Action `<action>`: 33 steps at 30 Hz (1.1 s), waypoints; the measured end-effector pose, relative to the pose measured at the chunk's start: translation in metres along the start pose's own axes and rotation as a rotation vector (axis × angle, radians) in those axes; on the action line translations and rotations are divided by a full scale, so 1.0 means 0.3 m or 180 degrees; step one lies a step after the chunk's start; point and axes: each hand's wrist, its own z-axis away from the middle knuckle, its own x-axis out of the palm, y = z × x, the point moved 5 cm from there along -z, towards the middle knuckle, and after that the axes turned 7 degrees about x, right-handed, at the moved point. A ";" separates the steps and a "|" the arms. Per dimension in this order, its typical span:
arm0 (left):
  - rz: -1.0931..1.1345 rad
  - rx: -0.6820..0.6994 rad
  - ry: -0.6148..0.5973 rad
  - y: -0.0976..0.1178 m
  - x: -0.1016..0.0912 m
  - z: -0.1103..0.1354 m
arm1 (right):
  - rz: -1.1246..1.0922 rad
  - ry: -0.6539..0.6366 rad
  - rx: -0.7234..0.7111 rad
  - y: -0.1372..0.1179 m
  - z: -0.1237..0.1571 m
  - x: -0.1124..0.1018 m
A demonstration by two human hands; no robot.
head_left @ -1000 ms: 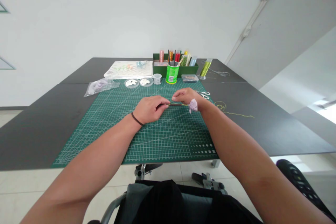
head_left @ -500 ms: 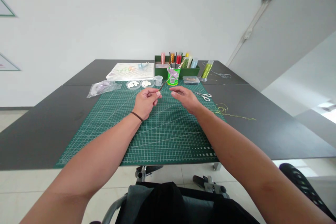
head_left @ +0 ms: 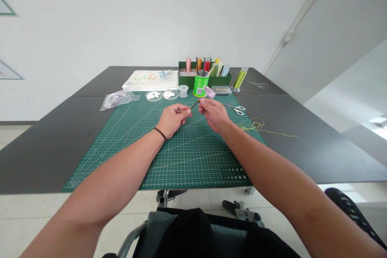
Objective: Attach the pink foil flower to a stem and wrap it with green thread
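Observation:
A purple craft flower on a thin dark stem is held above the green cutting mat. My left hand pinches the stem's lower end between thumb and fingers. Closer to the bloom, my right hand has its fingers closed on the same stem. The bloom sticks out just beyond my right fingertips, in front of the green can. White-handled scissors lie to the right of my right hand, with tangled yellow-green thread nearer to me.
Two clear dishes of white pieces, a small clear tub and a lidded case line the mat's far edge. Behind stand a green box of thread spools and a white pad. A plastic bag lies left.
My right hand has closed on the stem, where before it hovered open beside it. The flower has tipped to the right and lower, away from the front of the can.

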 end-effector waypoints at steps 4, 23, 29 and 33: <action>-0.0039 0.0016 -0.0065 0.000 0.003 0.000 | 0.0055 0.0013 0.0052 -0.006 0.005 0.000; -0.0106 -0.0217 -0.0151 0.003 0.021 0.009 | 0.0461 -0.0054 -0.0296 -0.013 0.006 0.009; 0.0022 -0.0310 -0.0181 0.001 0.027 0.016 | 0.0434 -0.0206 -0.0372 -0.009 0.002 0.014; 0.0111 -0.0345 -0.0241 -0.004 0.031 0.017 | 0.0265 -0.0443 -0.0248 -0.010 0.009 0.024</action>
